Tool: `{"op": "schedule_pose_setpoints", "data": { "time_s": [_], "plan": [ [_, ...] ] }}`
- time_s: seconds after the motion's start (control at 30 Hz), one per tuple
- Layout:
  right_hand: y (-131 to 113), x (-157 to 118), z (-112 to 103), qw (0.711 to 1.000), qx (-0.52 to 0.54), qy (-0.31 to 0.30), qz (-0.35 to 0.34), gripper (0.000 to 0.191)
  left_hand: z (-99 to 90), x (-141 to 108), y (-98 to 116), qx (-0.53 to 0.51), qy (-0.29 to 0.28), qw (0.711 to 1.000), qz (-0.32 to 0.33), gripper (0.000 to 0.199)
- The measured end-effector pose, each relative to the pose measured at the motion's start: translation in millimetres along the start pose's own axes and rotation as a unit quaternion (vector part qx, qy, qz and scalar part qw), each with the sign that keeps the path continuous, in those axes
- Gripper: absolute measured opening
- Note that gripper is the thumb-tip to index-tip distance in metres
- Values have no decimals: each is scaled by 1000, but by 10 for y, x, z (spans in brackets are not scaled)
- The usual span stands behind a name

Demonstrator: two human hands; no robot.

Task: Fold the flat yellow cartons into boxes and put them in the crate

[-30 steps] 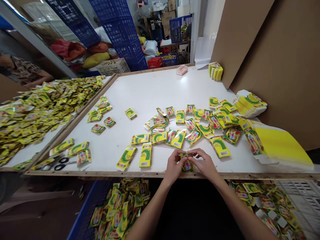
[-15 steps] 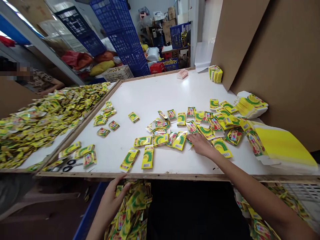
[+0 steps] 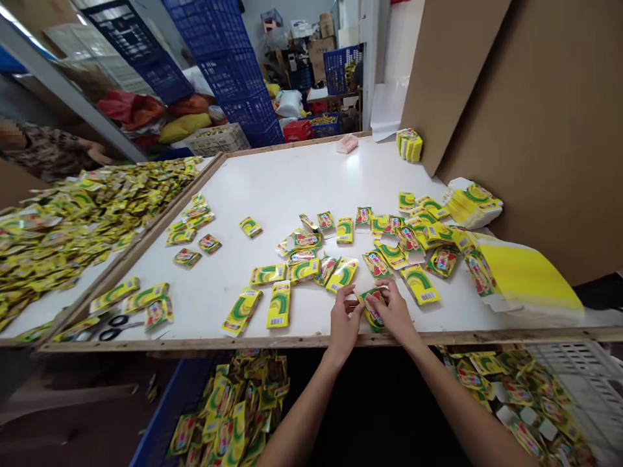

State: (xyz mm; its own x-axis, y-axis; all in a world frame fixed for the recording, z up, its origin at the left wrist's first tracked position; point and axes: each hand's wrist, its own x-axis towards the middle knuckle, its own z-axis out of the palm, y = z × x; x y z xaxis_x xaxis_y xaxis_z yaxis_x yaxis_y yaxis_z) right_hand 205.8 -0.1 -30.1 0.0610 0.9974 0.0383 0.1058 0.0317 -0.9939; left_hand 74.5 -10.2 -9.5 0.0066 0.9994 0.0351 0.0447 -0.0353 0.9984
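Note:
A small green-and-yellow printed carton [image 3: 373, 314] is between my two hands at the table's front edge, tilted, its red fruit picture facing up. My right hand [image 3: 396, 312] grips it from the right, thumb across its face and fingers round the far edge. On the other side my left hand [image 3: 344, 323] pinches the carton's left edge with curled fingers. Just beyond my hands lie more flat cartons, among them a yellow one [image 3: 342, 275] by my left fingers and another [image 3: 419, 285] right of my right hand.
Stacks of flat carton blanks [image 3: 530, 269] stand at the right beside a cardboard sheet [image 3: 535, 130]. Scissors [image 3: 113, 327] lie at the front left. A wooden rail [image 3: 146, 243] borders a heap of cartons [image 3: 97, 214], with a person behind. Filled crates [image 3: 228, 415] sit below the table.
My left hand has come up from below the table edge to the carton. My right hand has drawn a carton from the pile toward me. The view has shifted slightly.

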Motion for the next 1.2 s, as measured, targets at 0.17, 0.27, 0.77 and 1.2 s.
{"op": "schedule_pose_setpoints", "data": {
  "time_s": [0.17, 0.27, 0.77, 1.2],
  "plan": [
    [19, -85, -52, 999, 46, 7, -10, 31, -27, 139, 5, -23, -11, 1000, 4, 31],
    [-10, -97, -115, 1000, -1, -22, -11, 30, -62, 134, 7, -41, -52, 998, -20, 30],
    [-11, -13, -316, 990, -90, 26, -106, 20, 45, 114, -26, -6, -119, 993, -6, 20],
    [-154, -110, -304, 983, -84, 22, -160, 19, 71, 62, 105, -4, -67, 996, 54, 16]
  ]
}}
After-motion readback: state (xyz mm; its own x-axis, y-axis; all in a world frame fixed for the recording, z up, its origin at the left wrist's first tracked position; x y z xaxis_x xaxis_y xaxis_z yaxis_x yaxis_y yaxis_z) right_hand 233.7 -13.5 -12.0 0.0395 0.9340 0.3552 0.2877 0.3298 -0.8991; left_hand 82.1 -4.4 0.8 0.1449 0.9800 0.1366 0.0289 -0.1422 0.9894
